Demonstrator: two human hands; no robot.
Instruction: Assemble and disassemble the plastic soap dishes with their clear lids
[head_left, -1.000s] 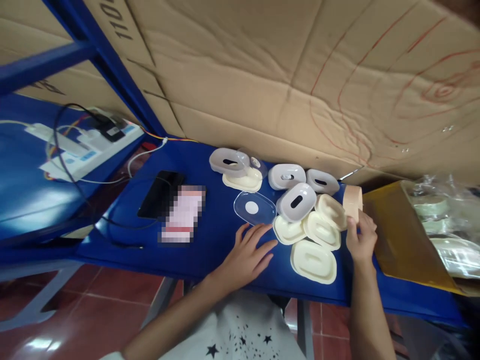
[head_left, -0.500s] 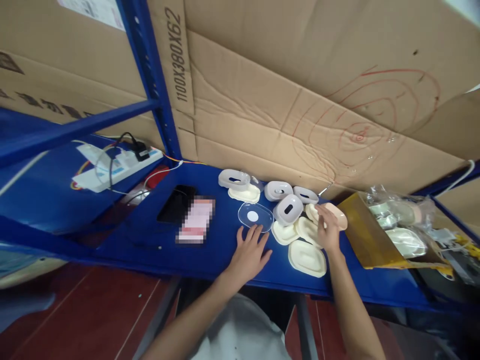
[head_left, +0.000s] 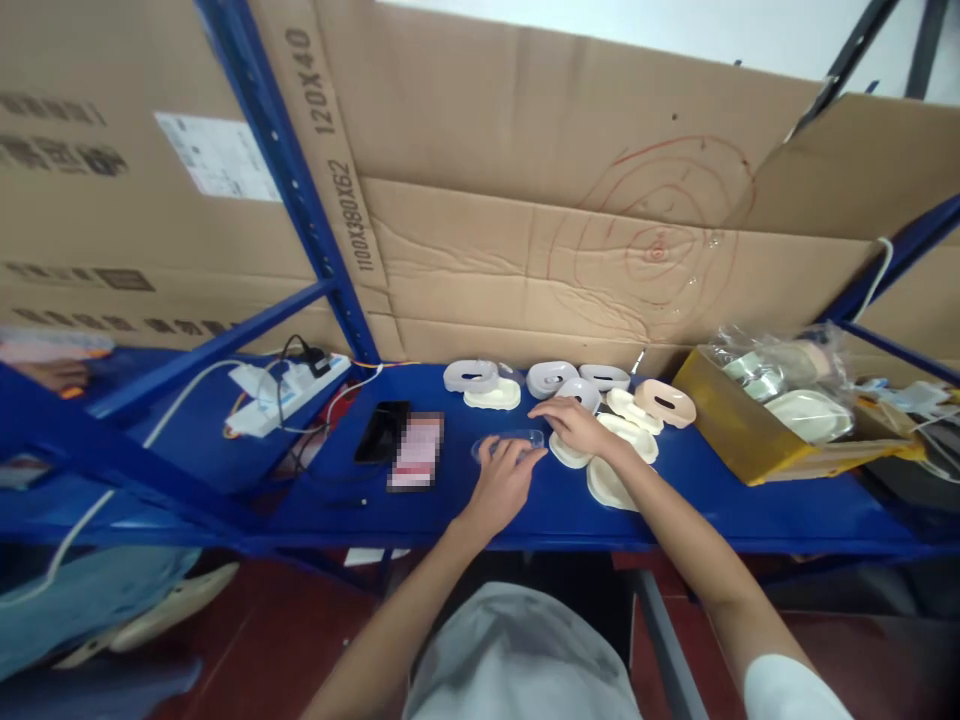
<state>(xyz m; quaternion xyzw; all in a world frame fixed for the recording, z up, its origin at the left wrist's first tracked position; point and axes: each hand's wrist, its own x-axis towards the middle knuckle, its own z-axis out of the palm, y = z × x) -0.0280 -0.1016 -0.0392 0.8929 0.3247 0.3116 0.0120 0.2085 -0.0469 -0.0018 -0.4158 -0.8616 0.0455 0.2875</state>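
Observation:
My left hand (head_left: 498,484) has its fingers bent over the near edge of a clear oval plastic lid (head_left: 531,437), with the thumb at the lid's right end. The fingers hide much of this lid. To its right, my right hand (head_left: 576,424) reaches leftward, fingers stretched out and holding nothing that I can see. Behind and below that hand are a pale grey oval case (head_left: 581,392) and several cream oval pieces, among them one cream piece (head_left: 611,483) near the front edge. A peach oval case (head_left: 666,403) lies farther right.
More grey oval cases (head_left: 471,376) stand along the cardboard wall (head_left: 450,250). Left of my hands lie a black phone (head_left: 381,432) and a blurred pink screen (head_left: 416,452). A power strip (head_left: 289,398) is farther left. A yellow-edged box (head_left: 727,425) with wrapped parts stands right.
My right hand has left the peach case and moved left toward the clear lid. My left hand's fingers have bent over the lid. The camera view has shifted.

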